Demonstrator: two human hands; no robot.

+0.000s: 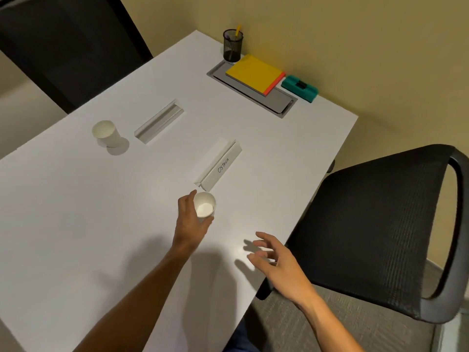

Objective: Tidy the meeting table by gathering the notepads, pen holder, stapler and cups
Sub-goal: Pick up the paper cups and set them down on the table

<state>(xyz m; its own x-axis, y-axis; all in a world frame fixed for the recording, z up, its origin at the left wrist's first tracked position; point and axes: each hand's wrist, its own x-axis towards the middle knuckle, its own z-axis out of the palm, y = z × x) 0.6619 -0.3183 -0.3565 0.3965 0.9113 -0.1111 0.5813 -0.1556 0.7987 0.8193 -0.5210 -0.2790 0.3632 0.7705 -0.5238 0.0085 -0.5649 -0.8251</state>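
Two cups to gather | far cup stands alone at left | my left hand wraps near cup to carry it | my right hand hovers loose, empty, ready | pen holder, notepads, stapler already grouped far right.

A white paper cup stands upright near the bench's right edge, gripped by the left hand. A second white cup stands upright towards the left edge. At the far corner stand a black mesh pen holder, a yellow notepad with an orange spine, and a teal stapler.
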